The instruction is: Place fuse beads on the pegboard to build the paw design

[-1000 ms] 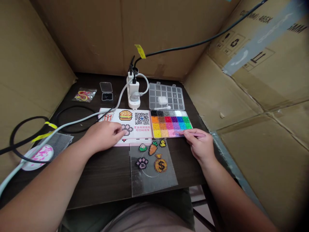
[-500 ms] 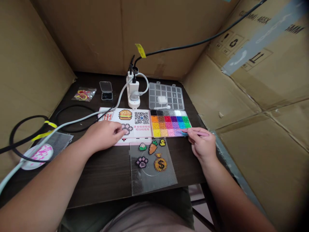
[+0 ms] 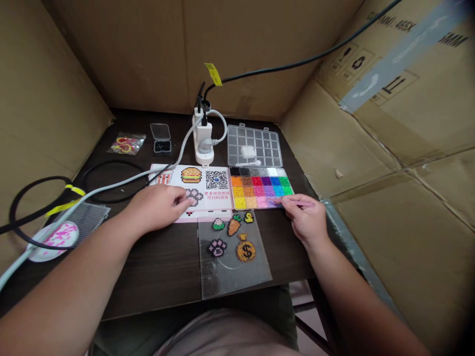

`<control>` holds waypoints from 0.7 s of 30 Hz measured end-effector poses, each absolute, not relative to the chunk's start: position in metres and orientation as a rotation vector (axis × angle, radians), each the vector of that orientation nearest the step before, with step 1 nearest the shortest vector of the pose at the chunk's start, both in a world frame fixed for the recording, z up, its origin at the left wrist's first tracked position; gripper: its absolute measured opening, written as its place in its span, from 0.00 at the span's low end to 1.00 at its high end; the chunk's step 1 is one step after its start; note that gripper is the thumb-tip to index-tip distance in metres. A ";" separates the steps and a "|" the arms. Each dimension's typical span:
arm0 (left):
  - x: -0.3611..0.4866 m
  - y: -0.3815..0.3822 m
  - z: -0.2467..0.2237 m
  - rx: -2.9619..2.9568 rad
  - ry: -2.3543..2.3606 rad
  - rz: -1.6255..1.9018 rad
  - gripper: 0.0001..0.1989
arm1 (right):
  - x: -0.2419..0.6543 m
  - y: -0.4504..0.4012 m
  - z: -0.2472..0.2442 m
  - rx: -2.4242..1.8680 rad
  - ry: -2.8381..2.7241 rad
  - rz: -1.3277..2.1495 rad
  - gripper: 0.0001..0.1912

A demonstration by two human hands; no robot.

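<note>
My right hand grips pink tweezers, their tips over the front row of a bead box filled with small beads sorted by colour. My left hand lies on a printed pattern sheet, its fingers curled and pressed together beside the printed grey paw. Nothing shows in it. Between my hands and closer to me is a clear pegboard. It carries several bead figures: a carrot, a money bag, a pink-and-black paw, a yellow duck and a small green-and-white piece.
Behind the sheet stands a white power strip with cables running left. The bead box's transparent lid lies open behind it. At left are a small black-bead case, a plastic bag and a pink-and-white dish. Cardboard walls surround the table.
My right hand and the tweezers have shifted slightly left along the front row of the bead box. The left hand stays on the sheet. The whole view has moved a little.
</note>
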State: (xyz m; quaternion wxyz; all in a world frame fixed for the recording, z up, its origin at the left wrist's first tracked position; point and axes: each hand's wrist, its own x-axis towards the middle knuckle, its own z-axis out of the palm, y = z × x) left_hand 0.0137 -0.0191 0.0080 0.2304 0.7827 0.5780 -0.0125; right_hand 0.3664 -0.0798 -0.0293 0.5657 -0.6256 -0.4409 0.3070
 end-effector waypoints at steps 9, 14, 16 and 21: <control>0.015 -0.019 0.008 2.167 1.582 -0.078 0.20 | 0.367 -0.080 -0.030 -1.479 -1.032 0.725 0.13; 0.014 -0.019 0.008 2.162 1.599 -0.110 0.20 | 0.367 -0.080 -0.031 -1.478 -1.033 0.724 0.13; 0.014 -0.018 0.007 2.173 1.592 -0.103 0.20 | 0.367 -0.080 -0.031 -1.469 -1.030 0.726 0.14; 0.014 -0.018 0.006 2.184 1.592 -0.110 0.20 | 0.365 -0.079 -0.027 -1.394 -0.968 0.794 0.16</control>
